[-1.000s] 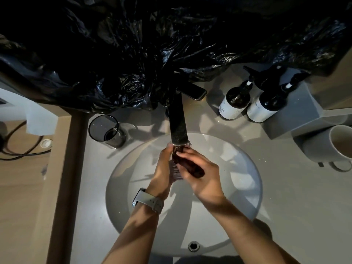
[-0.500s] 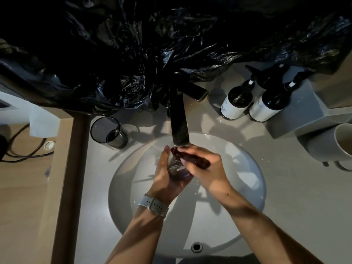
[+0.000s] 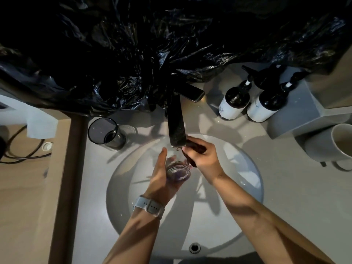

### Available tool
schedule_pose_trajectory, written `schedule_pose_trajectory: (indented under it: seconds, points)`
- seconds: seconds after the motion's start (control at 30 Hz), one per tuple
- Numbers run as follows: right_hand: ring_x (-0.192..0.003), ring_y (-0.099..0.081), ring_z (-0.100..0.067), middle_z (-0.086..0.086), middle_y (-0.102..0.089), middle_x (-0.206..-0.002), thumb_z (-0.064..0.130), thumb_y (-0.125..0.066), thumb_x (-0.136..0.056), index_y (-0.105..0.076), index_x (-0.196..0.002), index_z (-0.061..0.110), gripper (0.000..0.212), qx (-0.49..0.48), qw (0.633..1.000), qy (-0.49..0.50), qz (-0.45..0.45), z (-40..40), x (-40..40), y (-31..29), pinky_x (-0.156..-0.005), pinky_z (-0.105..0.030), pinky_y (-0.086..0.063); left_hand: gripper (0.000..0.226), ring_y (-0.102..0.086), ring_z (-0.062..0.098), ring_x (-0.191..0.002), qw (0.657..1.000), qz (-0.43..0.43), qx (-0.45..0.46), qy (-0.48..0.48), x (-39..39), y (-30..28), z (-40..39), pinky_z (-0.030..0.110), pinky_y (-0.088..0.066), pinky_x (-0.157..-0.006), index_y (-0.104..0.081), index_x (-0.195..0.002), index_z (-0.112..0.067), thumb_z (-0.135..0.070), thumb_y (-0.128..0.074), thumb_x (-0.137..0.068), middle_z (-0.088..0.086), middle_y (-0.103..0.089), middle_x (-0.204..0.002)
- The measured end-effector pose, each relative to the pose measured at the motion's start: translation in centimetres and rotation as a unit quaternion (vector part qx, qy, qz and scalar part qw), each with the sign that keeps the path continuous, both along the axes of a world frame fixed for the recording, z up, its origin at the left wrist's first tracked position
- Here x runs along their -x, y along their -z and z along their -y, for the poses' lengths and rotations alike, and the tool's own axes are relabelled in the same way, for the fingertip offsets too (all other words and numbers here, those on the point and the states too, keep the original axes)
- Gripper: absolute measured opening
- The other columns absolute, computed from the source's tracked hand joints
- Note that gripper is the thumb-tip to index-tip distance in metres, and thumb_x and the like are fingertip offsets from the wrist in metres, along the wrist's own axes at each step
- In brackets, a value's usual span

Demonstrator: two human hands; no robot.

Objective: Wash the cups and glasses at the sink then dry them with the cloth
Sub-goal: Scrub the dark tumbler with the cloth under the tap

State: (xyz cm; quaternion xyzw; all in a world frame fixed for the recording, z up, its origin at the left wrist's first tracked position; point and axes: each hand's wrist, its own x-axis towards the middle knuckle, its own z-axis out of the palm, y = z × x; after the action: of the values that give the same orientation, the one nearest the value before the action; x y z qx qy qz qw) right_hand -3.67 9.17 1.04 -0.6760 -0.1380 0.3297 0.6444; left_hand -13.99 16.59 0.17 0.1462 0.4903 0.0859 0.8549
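Both hands, left [image 3: 162,174] and right [image 3: 202,157], clasp the glass [image 3: 178,171], tipped base toward camera.

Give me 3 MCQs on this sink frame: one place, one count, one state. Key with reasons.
1. Where does the dark tumbler stand?
A. counter, left of faucet
B. in the basin
C. beside the mug

2. How many pump bottles?
A. one
B. two
C. four

3. What is the left hand doing?
A. hanging empty
B. holding a clear glass
C. turning the faucet

Key: A, it stands on the counter left of the faucet; B, bottles and; B, it wraps the clear glass over the basin.
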Motion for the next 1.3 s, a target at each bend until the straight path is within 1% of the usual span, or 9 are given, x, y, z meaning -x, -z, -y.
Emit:
schedule_pose_trajectory:
  seconds: [0.2, 0.37, 0.53, 0.67, 0.77, 0.9, 1.0, 1.17, 1.3]
  points:
    - [-0.075, -0.069, -0.008, 0.0, -0.075, -0.082, -0.013, -0.065, -0.081, -0.074, -0.091, 0.009, 0.026, -0.006, 0.997, 0.059, -0.053, 1.7, 3.7, -0.8, -0.071, -0.014, -0.051, 0.051, -0.072, 0.026, -0.083, 0.999, 0.035, -0.009, -0.004, 0.4, 0.6, 0.1, 0.034, -0.058, -0.071, -0.066, -0.113, -0.004, -0.05, -0.049, -0.097, 0.018, -0.073, -0.1]
    - [-0.07, -0.065, -0.023, -0.013, -0.069, -0.085, 0.002, -0.063, -0.085, -0.07, -0.101, -0.001, 0.018, -0.053, 0.934, 0.197, -0.293, 0.2, 1.3, -0.9, -0.057, -0.027, -0.052, 0.047, -0.071, 0.022, -0.077, 0.982, -0.011, -0.186, 0.026, -0.6, -0.7, 0.6, 0.032, -0.055, -0.075, -0.067, -0.095, -0.009, -0.045, -0.038, -0.102, 0.011, -0.075, -0.086]
    - [-0.07, -0.063, -0.026, -0.018, -0.066, -0.097, 0.014, -0.06, -0.086, -0.067, -0.108, 0.0, 0.028, -0.003, 0.918, 0.133, -0.373, 0.1, 1.1, 0.2, -0.051, -0.025, -0.049, 0.041, -0.064, 0.021, -0.067, 0.945, -0.097, -0.314, -0.001, 0.1, 0.5, -0.3, 0.035, -0.049, -0.077, -0.065, -0.08, -0.007, -0.044, -0.057, -0.095, 0.009, -0.068, -0.073]
    - [-0.067, -0.064, -0.019, -0.006, -0.07, -0.082, 0.017, -0.049, -0.091, -0.071, -0.088, 0.013, 0.022, 0.001, 0.899, 0.111, -0.424, 0.8, 1.0, 0.8, -0.051, -0.024, -0.05, 0.041, -0.047, 0.014, -0.054, 0.935, -0.042, -0.342, 0.085, 2.1, 0.2, -1.4, 0.033, -0.038, -0.074, -0.055, -0.058, -0.018, -0.034, -0.059, -0.096, -0.001, -0.051, -0.056]
    - [-0.081, -0.064, -0.03, -0.014, -0.069, -0.092, 0.015, -0.054, -0.089, -0.07, -0.098, 0.005, 0.021, -0.007, 0.905, 0.16, -0.395, 0.7, 0.1, 1.0, -0.06, -0.031, -0.052, 0.017, -0.067, 0.017, -0.069, 0.958, 0.053, -0.254, 0.122, 3.2, -0.9, -1.5, 0.029, -0.048, -0.069, -0.063, -0.094, -0.008, -0.023, -0.056, -0.093, 0.008, -0.069, -0.075]
    - [-0.055, -0.055, -0.018, -0.007, -0.062, -0.07, 0.009, -0.067, -0.083, -0.069, -0.091, 0.004, 0.009, 0.025, 0.937, 0.205, -0.281, 0.6, 0.1, 0.3, -0.043, -0.021, -0.04, 0.013, -0.073, 0.019, -0.076, 0.988, 0.091, -0.122, 0.02, 2.3, -1.0, -0.5, 0.026, -0.058, -0.065, -0.059, -0.087, -0.008, -0.011, -0.049, -0.095, 0.012, -0.072, -0.089]
    - [-0.049, -0.055, -0.003, 0.012, -0.063, -0.056, 0.001, -0.067, -0.086, -0.073, -0.09, 0.009, 0.011, 0.065, 0.987, 0.126, -0.076, 1.5, 2.0, -0.9, -0.053, -0.015, -0.042, 0.017, -0.072, 0.015, -0.074, 0.993, 0.068, -0.094, 0.003, 1.8, -0.6, -0.3, 0.026, -0.058, -0.066, -0.059, -0.088, -0.011, -0.016, -0.048, -0.1, 0.007, -0.073, -0.087]
    - [-0.074, -0.067, 0.004, 0.011, -0.074, -0.081, -0.001, -0.07, -0.083, -0.075, -0.091, 0.012, 0.016, 0.065, 0.996, -0.001, 0.055, 1.0, 1.0, -2.2, -0.072, -0.007, -0.046, 0.026, -0.072, 0.017, -0.072, 0.997, 0.054, -0.048, 0.016, 1.7, -1.0, 0.3, 0.028, -0.06, -0.076, -0.056, -0.116, 0.004, -0.017, -0.046, -0.103, 0.005, -0.072, -0.077]
    - [-0.056, -0.061, 0.006, 0.02, -0.067, -0.058, 0.002, -0.07, -0.084, -0.076, -0.088, 0.016, 0.016, 0.115, 0.992, 0.001, 0.04, 1.7, 0.6, -0.2, -0.064, -0.014, -0.045, 0.024, -0.067, 0.014, -0.054, 0.998, 0.039, -0.057, -0.015, 2.0, -1.4, -0.7, 0.023, -0.055, -0.052, -0.059, -0.088, -0.004, -0.013, -0.043, -0.103, 0.005, -0.072, -0.069]
